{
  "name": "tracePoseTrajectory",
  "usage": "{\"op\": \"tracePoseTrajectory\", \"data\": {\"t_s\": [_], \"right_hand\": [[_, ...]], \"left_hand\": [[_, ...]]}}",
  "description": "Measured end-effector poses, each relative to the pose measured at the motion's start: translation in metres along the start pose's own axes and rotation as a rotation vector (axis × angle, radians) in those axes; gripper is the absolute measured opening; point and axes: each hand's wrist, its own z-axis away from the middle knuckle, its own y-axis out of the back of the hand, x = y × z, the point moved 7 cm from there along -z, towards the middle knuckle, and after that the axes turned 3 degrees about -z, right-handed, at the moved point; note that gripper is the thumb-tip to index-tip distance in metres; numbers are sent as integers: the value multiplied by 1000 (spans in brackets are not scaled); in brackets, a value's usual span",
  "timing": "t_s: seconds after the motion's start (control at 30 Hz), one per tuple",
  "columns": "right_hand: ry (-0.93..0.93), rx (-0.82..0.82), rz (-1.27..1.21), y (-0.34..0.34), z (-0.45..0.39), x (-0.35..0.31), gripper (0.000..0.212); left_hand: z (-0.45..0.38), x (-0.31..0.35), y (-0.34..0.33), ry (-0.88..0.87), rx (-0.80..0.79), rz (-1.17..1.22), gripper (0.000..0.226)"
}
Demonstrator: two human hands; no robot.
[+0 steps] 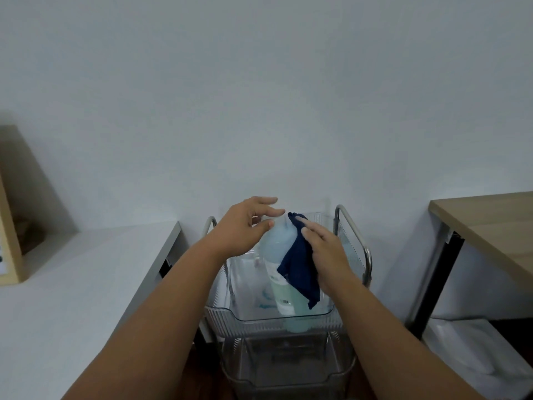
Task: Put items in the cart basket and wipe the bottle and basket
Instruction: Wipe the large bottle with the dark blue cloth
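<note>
A tall pale blue-green bottle [279, 249] stands upright in the clear plastic top basket [259, 319] of a small cart. My left hand [245, 226] hovers over the bottle's top with fingers spread, thumb near the cap. My right hand [326, 252] presses a dark blue cloth [300, 269] flat against the bottle's right side. The cloth hangs down over the bottle's label. Something small and pale lies inside the basket to the left of the bottle; I cannot make it out.
The cart has metal handle rails [353, 226] and a second clear basket [288, 370] below. A white table [72, 284] with a wooden box [14, 226] is on the left. A wooden desk [490, 223] stands on the right, close to the white wall.
</note>
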Motion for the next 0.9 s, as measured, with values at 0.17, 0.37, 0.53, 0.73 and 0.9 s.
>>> {"op": "tracePoseTrajectory", "data": {"t_s": [0.17, 0.37, 0.53, 0.73, 0.9], "right_hand": [[148, 39, 71, -9, 13, -3, 28], [280, -28, 579, -27, -5, -27, 32], [220, -167, 636, -40, -12, -37, 36], [506, 134, 965, -36, 33, -36, 32], [475, 119, 1086, -30, 24, -42, 33]], "left_hand": [[2, 1, 2, 18, 115, -15, 17], [5, -5, 11, 29, 147, 37, 18], [6, -9, 14, 37, 124, 73, 18], [9, -9, 13, 49, 173, 109, 21], [9, 2, 7, 6, 137, 93, 23]]}}
